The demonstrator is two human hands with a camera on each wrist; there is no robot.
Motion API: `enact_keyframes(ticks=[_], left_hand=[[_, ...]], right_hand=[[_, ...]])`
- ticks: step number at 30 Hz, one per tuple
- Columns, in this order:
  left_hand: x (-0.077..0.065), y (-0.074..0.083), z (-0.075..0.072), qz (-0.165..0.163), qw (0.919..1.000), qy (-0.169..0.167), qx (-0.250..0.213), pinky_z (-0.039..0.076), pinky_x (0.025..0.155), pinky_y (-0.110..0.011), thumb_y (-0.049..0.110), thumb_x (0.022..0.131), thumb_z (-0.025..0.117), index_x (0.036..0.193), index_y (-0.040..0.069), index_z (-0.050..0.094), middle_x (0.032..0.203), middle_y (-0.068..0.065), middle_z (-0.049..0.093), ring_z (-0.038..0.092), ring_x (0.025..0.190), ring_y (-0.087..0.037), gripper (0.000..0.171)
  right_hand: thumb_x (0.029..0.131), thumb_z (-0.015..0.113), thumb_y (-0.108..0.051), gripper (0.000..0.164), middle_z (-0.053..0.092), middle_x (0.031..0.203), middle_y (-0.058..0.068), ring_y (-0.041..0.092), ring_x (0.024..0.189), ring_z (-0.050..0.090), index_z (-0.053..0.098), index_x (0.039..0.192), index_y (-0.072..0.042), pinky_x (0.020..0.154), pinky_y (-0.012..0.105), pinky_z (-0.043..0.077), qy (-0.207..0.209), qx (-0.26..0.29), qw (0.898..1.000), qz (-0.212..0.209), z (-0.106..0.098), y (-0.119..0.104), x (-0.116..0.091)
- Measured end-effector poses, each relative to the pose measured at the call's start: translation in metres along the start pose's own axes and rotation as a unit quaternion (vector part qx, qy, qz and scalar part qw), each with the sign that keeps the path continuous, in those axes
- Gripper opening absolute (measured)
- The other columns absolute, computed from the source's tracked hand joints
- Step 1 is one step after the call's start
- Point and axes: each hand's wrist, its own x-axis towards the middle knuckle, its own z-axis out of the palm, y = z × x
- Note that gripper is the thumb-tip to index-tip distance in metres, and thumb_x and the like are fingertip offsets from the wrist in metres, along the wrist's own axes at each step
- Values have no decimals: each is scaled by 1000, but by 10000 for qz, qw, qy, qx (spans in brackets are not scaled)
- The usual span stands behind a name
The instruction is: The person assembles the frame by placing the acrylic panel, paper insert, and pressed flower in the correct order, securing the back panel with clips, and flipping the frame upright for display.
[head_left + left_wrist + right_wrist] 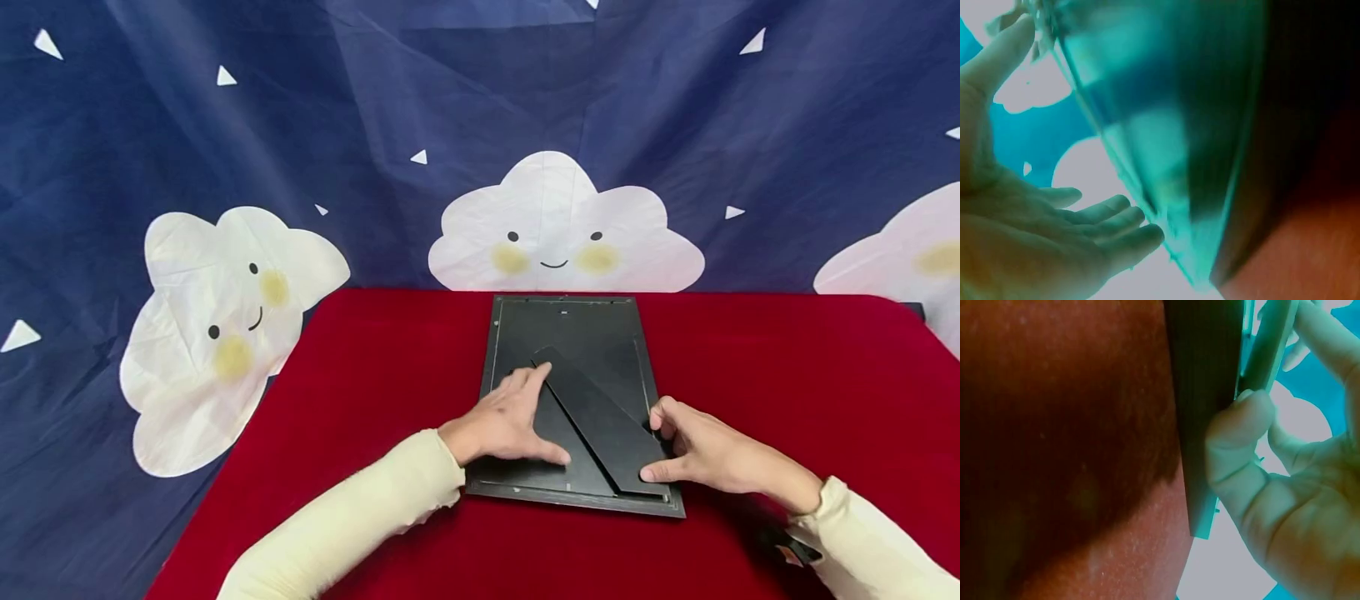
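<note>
A black picture frame (592, 321) lies with its back facing up on the red cloth. Diagonally across that back runs its flat black easel stand (600, 417), its lower end slightly raised toward the right. My right hand (712, 450) pinches the stand's lower right edge, thumb on top and index finger curled at the side. In the right wrist view, the curled finger (1241, 428) sits between the stand (1269, 350) and the frame's edge. My left hand (506, 421) spreads over the left part of the back, fingers straight, index fingertip close to the stand's upper end.
Red cloth (397, 358) covers the table around the frame. Behind it hangs a dark blue backdrop (375, 100) with smiling clouds and small white triangles. A small dark object (795, 550) shows beside my right sleeve.
</note>
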Motion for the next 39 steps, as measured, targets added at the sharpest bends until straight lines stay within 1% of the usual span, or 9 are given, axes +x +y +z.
enact_keyframes(ticks=[3, 5, 10, 13, 19, 22, 29, 34, 39], left_hand=[[6, -10, -15, -214, 9993, 181, -266, 34, 117, -44, 54, 74, 84, 159, 11, 17, 157, -10, 30, 30, 144, -27, 117], [12, -18, -25, -368, 9978, 304, -463, 32, 118, -45, 52, 76, 83, 159, 11, 17, 159, -12, 27, 27, 145, -28, 114], [34, -42, -37, -793, 9939, 644, -414, 27, 120, -45, 50, 80, 80, 158, 4, 18, 160, -16, 23, 24, 146, -30, 109], [48, -52, -34, -997, 9920, 725, -291, 25, 121, -44, 51, 81, 78, 157, 0, 19, 158, -18, 24, 25, 146, -32, 109], [63, -62, -24, -1170, 9912, 461, -401, 20, 123, -43, 58, 84, 70, 156, -5, 13, 162, -20, 16, 16, 149, -33, 112], [66, -65, -22, -1159, 9913, 454, -419, 18, 123, -42, 59, 86, 67, 157, -5, 12, 163, -20, 14, 13, 150, -32, 110], [65, -67, -17, -1104, 9909, 566, -523, 22, 122, -39, 52, 85, 73, 157, -5, 12, 161, -19, 18, 17, 148, -30, 110], [66, -66, -16, -1158, 9896, 589, -610, 23, 122, -39, 49, 84, 76, 157, -4, 12, 162, -19, 17, 17, 149, -30, 110], [65, -65, -17, -1189, 9910, 526, -304, 25, 121, -38, 52, 85, 75, 157, -1, 17, 161, -20, 19, 18, 149, -30, 107]], right_hand=[[82, 84, -23, 48, 50, 85, 3, 7, 70, 48, 42, 101, -7, 58, 23, 42, -59, 208, 9997, -103, -5, 1, 3], [84, 82, -20, 46, 51, 84, 3, 8, 68, 50, 43, 103, -6, 58, 23, 43, 34, 231, 9997, -117, -8, 2, 6], [86, 80, -25, 54, 59, 89, 7, 12, 71, 58, 47, 119, 2, 65, 30, 52, 551, -387, 9976, 129, -21, 8, 26], [88, 77, -30, 66, 62, 97, 15, 21, 82, 61, 45, 132, 9, 74, 40, 54, 668, -717, 9945, 368, -28, 14, 44], [92, 72, -37, 84, 54, 113, 31, 40, 103, 54, 33, 142, 18, 89, 56, 51, 624, -967, 9901, 800, -31, 25, 72], [91, 73, -36, 87, 53, 113, 34, 42, 104, 51, 32, 141, 21, 88, 55, 50, 663, -1082, 9880, 877, -31, 29, 80], [86, 79, -30, 86, 54, 98, 26, 35, 96, 46, 38, 138, 24, 77, 42, 46, 726, -1366, 9854, 715, -28, 32, 83], [84, 81, -30, 86, 54, 99, 26, 34, 94, 47, 40, 138, 22, 78, 43, 47, 794, -1347, 9853, 683, -27, 33, 82], [87, 78, -34, 85, 54, 102, 30, 35, 96, 47, 39, 138, 22, 80, 45, 49, 536, -1670, 9835, 442, -31, 34, 82]])
